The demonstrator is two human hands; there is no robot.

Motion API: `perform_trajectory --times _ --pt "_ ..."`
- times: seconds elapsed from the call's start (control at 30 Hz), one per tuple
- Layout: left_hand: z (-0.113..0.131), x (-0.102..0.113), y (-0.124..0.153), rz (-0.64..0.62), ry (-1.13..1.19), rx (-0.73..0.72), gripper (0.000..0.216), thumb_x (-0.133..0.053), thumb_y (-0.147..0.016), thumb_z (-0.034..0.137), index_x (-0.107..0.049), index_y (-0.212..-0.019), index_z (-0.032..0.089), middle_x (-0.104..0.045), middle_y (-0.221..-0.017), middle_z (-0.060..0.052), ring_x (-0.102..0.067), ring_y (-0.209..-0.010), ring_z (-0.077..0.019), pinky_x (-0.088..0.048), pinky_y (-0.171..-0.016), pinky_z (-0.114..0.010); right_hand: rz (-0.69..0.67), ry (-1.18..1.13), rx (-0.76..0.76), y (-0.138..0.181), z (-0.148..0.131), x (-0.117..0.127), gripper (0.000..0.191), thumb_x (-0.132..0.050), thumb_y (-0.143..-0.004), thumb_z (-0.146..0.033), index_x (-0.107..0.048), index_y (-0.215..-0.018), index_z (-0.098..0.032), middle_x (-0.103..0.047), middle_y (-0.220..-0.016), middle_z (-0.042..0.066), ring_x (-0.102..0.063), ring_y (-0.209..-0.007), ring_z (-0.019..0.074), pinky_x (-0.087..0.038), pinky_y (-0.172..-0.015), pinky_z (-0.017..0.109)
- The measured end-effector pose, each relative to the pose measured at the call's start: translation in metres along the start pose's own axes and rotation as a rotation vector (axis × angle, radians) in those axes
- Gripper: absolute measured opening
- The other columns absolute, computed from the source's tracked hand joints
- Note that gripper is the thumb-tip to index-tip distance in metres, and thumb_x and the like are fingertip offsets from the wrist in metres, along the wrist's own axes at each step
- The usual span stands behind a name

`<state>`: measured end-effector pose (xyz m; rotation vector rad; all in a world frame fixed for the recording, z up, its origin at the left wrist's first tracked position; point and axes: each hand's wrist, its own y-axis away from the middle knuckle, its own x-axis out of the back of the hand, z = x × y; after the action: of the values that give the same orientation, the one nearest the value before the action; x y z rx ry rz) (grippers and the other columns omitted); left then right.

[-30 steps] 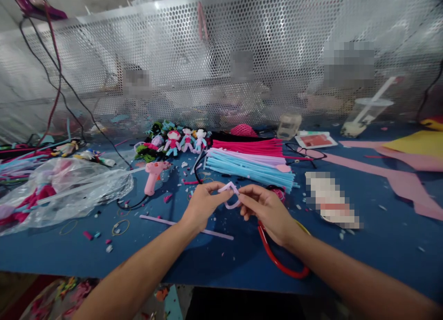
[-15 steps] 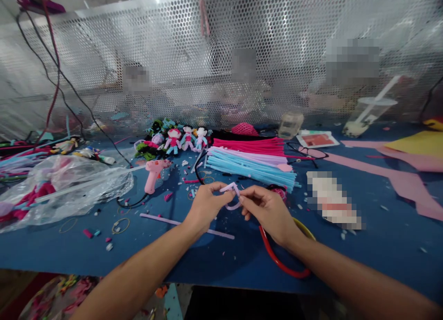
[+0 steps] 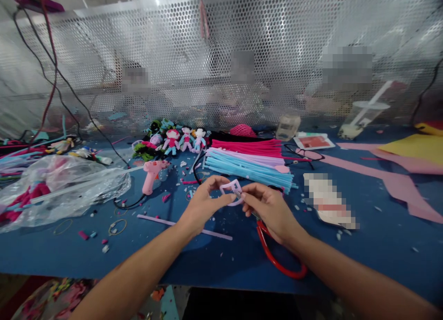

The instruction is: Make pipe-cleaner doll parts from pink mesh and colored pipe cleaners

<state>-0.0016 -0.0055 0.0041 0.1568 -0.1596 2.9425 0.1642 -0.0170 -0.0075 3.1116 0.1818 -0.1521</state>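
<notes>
Both hands hold one lilac pipe cleaner (image 3: 232, 190) bent into a small loop, a little above the blue table (image 3: 380, 237). My left hand (image 3: 204, 204) pinches its left side between thumb and fingers. My right hand (image 3: 270, 209) pinches its right side. Red-handled scissors (image 3: 277, 260) lie on the table under my right wrist. A straight lilac pipe cleaner (image 3: 183, 226) lies below my left hand.
Bundles of pink, lilac and light blue pipe cleaners (image 3: 249, 163) lie just behind the hands. A pink glue gun (image 3: 151, 176), small dolls (image 3: 183, 140), a plastic bag (image 3: 62, 186), glasses (image 3: 304, 153) and pink paper strips (image 3: 398, 181) are around. A perforated metal screen (image 3: 221, 57) closes the back.
The hands have lifted slightly and bent the lilac pipe cleaner into a tighter, more closed loop. The view shifted a little.
</notes>
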Motion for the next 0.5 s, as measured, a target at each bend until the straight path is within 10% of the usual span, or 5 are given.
perform_trajectory --times 0.5 --pt "-0.0086 -0.0024 -0.0025 0.100 0.168 -0.039 0.011 -0.070 -0.070 0.027 -0.074 -0.075 0.018 -0.062 -0.078 -0.003 -0.054 -0.079 -0.0148 -0.041 -0.073 -0.026 -0.085 -0.126 -0.076 0.0009 0.0025 0.0017 0.027 -0.070 -0.072 -0.036 -0.064 -0.094 -0.021 -0.062 -0.089 0.002 -0.054 -0.075 0.0127 -0.041 -0.059 0.023"
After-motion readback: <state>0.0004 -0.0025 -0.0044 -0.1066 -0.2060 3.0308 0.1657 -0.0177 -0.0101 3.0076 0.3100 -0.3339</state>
